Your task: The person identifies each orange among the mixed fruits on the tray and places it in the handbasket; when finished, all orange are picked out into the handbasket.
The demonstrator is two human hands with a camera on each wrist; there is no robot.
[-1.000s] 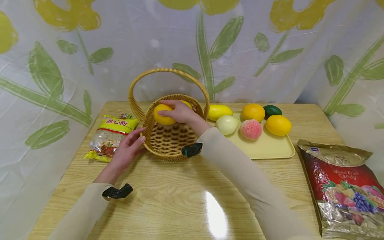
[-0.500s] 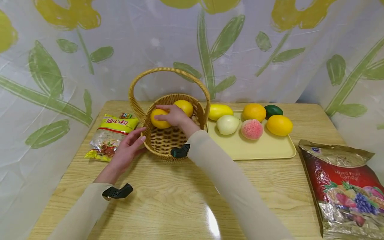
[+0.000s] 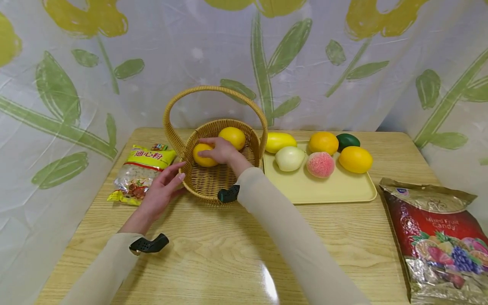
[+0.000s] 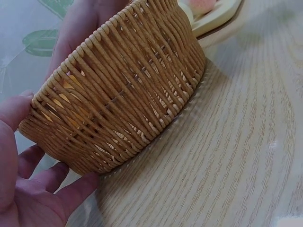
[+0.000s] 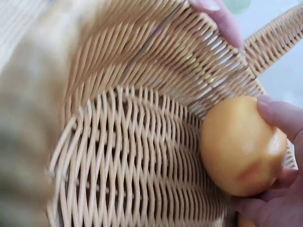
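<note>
A woven basket [image 3: 207, 186] with a tall arched handle stands towards the back of the table. Inside it, my right hand [image 3: 225, 151] holds a round, smooth orange-yellow fruit [image 5: 241, 146] between thumb and fingers, low at the left wall. A second yellow fruit [image 3: 233, 137] lies behind that hand in the basket. My left hand [image 3: 163, 190] holds the basket's left side: in the left wrist view its thumb is at the rim and its other fingers [image 4: 78, 191] lie against the lower outer wall.
A yellow tray [image 3: 335, 192] to the right bears several fruits, among them a pink peach [image 3: 320, 164] and a pale round one [image 3: 289, 159]. A pasta bag [image 3: 142, 171] lies left of the basket. A red candy bag [image 3: 438, 237] lies at the right edge.
My right hand has moved left and down into the basket, lowering the fruit it holds to the left wall. The second yellow fruit has come into fuller view. My left hand has stayed put.
</note>
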